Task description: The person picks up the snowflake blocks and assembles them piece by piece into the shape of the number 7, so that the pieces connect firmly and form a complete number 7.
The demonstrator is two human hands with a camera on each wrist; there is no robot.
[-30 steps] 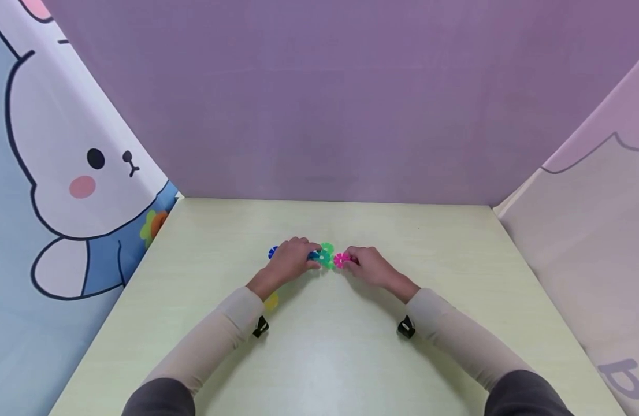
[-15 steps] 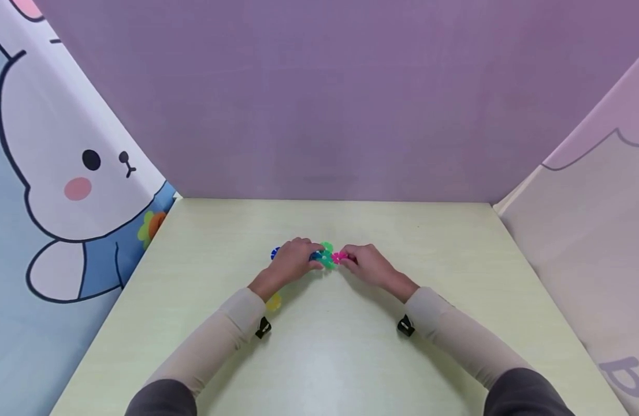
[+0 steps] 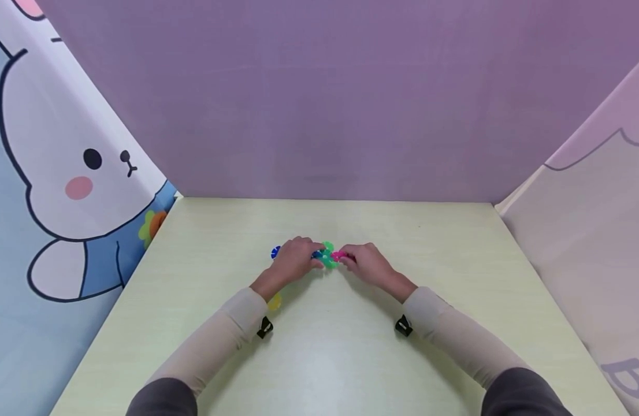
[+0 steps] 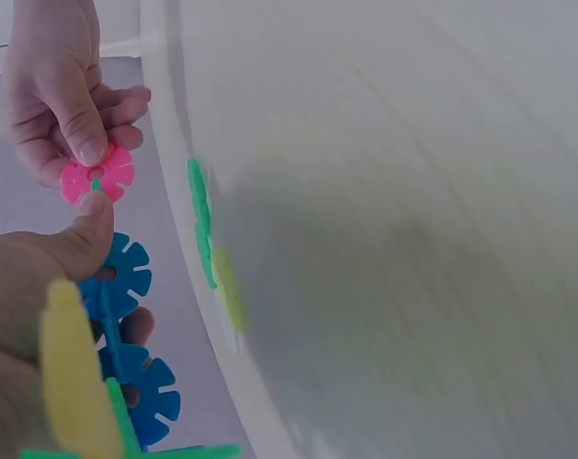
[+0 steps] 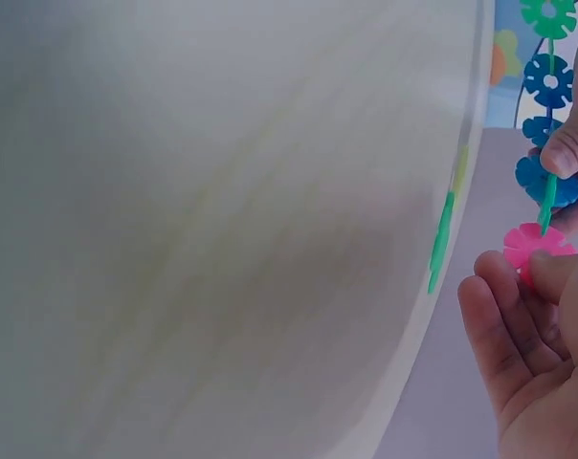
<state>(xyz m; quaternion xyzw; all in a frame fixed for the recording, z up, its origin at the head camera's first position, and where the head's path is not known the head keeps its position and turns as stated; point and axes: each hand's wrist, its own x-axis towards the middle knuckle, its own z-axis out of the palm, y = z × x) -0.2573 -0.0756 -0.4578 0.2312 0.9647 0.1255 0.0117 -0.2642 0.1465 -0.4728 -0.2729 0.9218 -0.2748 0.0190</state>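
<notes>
My left hand (image 3: pixel 294 260) grips a chain of slotted flower-shaped plastic discs. In the left wrist view, blue discs (image 4: pixel 155 394) show along it, with a yellow disc (image 4: pixel 74 382) close to the camera. At the chain's right end, a green disc (image 5: pixel 548 199) stands edge-on by the left thumb. My right hand (image 3: pixel 368 264) pinches a pink disc (image 5: pixel 524 239) between thumb and fingers. That disc meets the green one edge to edge, roughly crosswise; how deeply their slots engage cannot be told. Part of the chain is hidden behind the left hand.
Green pieces (image 4: pixel 201 225) and a yellow-green piece (image 4: pixel 229 292) lie on the pale table (image 3: pixel 319 346) beneath the hands. A purple panel (image 3: pixel 319 115) rises at the table's back edge, with printed cloth (image 3: pixel 54 144) on the left side.
The pink disc has moved slightly left against the green disc and turned from face-on to more edge-on. The left hand has shifted a little to the right.
</notes>
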